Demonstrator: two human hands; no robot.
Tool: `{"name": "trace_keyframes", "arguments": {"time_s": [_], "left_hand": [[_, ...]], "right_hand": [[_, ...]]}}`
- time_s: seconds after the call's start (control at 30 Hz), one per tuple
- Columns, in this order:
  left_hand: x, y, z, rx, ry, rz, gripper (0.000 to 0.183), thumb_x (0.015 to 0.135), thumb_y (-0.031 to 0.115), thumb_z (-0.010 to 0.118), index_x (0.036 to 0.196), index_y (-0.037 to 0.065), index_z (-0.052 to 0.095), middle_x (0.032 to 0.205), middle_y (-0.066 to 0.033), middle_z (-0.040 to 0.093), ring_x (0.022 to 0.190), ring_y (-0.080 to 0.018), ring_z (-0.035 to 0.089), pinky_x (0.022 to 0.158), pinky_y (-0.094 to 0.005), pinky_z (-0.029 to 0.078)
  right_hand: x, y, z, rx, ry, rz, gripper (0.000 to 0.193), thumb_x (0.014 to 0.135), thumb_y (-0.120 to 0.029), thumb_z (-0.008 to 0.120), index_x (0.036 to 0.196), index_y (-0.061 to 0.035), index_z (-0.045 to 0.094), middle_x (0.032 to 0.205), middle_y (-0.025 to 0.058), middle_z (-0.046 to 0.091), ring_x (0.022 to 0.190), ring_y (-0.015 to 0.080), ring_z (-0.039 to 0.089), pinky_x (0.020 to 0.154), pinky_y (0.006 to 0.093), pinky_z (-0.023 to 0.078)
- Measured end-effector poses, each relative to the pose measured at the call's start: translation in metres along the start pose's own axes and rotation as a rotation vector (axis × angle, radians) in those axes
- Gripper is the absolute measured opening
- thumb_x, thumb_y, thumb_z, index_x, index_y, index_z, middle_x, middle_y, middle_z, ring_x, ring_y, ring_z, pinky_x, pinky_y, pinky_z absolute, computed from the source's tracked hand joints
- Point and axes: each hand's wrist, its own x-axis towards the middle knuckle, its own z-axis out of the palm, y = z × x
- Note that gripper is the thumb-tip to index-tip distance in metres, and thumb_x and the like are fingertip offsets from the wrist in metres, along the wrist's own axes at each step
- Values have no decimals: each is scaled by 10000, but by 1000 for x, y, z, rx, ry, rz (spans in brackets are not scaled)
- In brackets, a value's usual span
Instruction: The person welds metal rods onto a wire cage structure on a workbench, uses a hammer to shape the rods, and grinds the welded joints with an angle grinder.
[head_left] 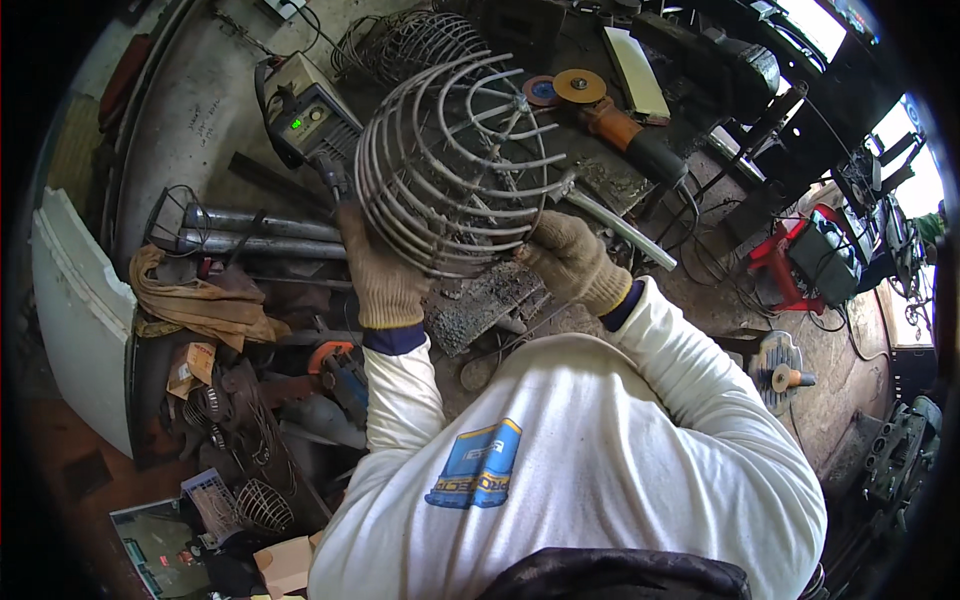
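A dome-shaped wire cage [445,165] of curved metal rods is tilted up in front of me. My left hand [385,275], in a tan knit glove, grips its lower left side; most of the fingers are hidden behind the rods. My right hand [575,258], gloved alike, is closed on the rod ends at the lower right rim. Just above the left hand is a dark metal tool [332,178]; whether it touches the glove I cannot tell.
A welding machine [308,115] with a lit display stands behind the cage. An orange angle grinder [625,130] lies at the far right, and a second grinder [788,378] nearer. Metal pipes [260,235] and a tan cloth [200,300] are at left. Cables [710,265] trail across the right.
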Motion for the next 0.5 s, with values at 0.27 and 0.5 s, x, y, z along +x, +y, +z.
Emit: {"name": "trace_keyframes", "arguments": {"time_s": [0.27,0.5], "left_hand": [[34,19,1,495,279,74,506,1006,392,536,1386,61,501,1360,-117,580,1208,-277,586,1025,-429,492],[44,50,-12,577,309,51,439,979,338,601,1319,61,571,1298,-100,625,1159,-254,616,998,-407,502]], "right_hand": [[-8,23,-5,36,-95,350,599,859,-134,729,1398,-41,483,1196,140,664,1110,195,633,977,333,500],[-45,17,-26,-177,-109,599,552,850,-174,710,1361,-59,534,1158,129,677,1086,221,649,944,346,513]]}}
